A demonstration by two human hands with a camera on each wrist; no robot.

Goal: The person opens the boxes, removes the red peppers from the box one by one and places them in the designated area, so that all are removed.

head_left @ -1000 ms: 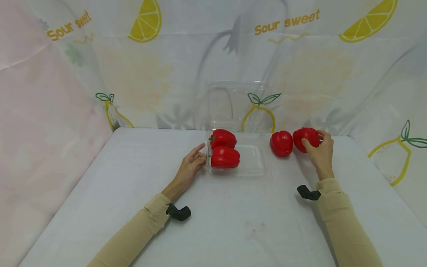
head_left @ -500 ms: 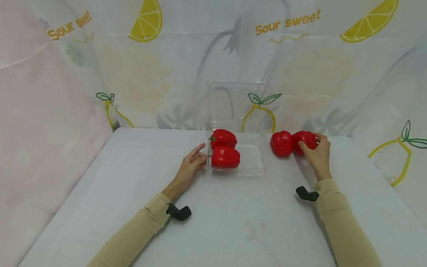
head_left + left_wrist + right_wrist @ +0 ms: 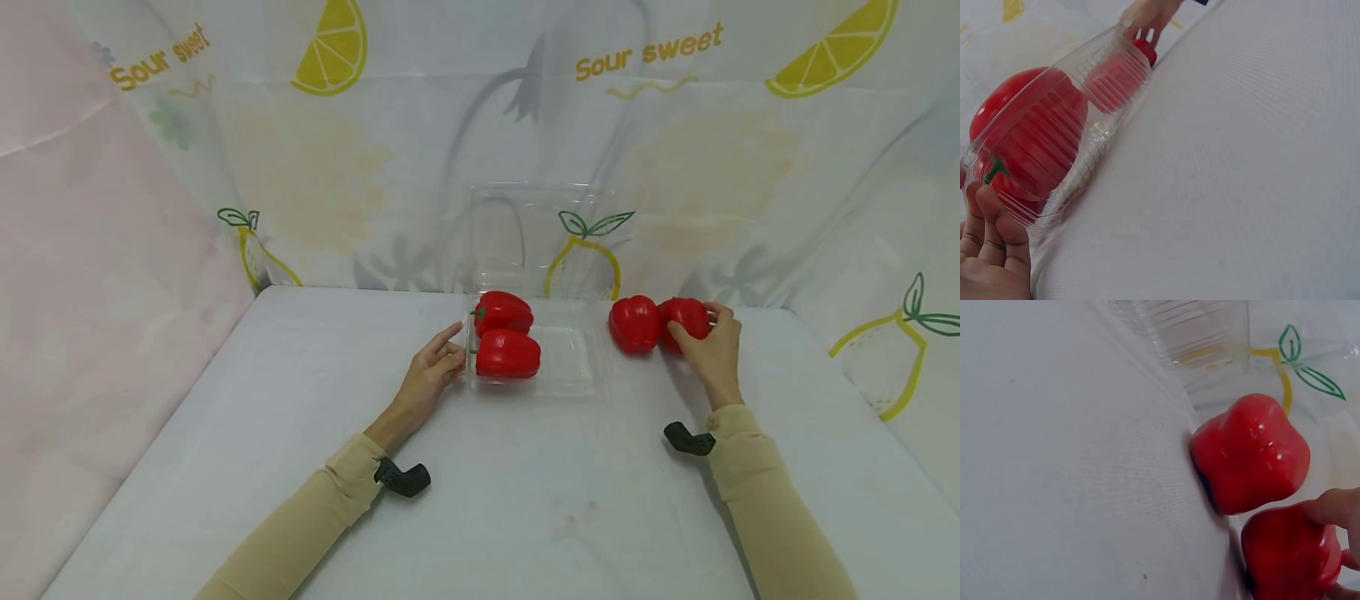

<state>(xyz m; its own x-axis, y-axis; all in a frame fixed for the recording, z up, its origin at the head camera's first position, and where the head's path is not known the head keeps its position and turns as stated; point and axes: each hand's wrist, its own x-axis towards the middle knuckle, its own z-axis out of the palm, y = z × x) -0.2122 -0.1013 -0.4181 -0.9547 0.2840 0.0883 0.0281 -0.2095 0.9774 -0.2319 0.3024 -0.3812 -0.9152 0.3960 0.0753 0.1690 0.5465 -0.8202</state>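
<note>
In the head view my right hand (image 3: pixel 714 350) holds the rightmost red bell pepper (image 3: pixel 686 323), thumb on its near side and fingers at its right. That pepper stands beside another red bell pepper (image 3: pixel 634 324) on the table, close against it. Two more red bell peppers, a rear one (image 3: pixel 504 313) and a front one (image 3: pixel 507 354), lie in the left part of a clear plastic clamshell box (image 3: pixel 566 358), stems to the left. Against the box's left wall rests my left hand (image 3: pixel 427 375); the left wrist view shows its fingertips (image 3: pixel 1013 228) touching the ribbed plastic.
The clear lid (image 3: pixel 525 233) stands raised at the back, against a lemon-printed cloth backdrop (image 3: pixel 420 167). White cloth covers the table (image 3: pixel 487 500). Its back edge meets the backdrop just behind the peppers.
My right hand has lowered the rightmost pepper and brought it slightly left, next to its neighbour. The left hand, the box and the peppers in it have stayed put.
</note>
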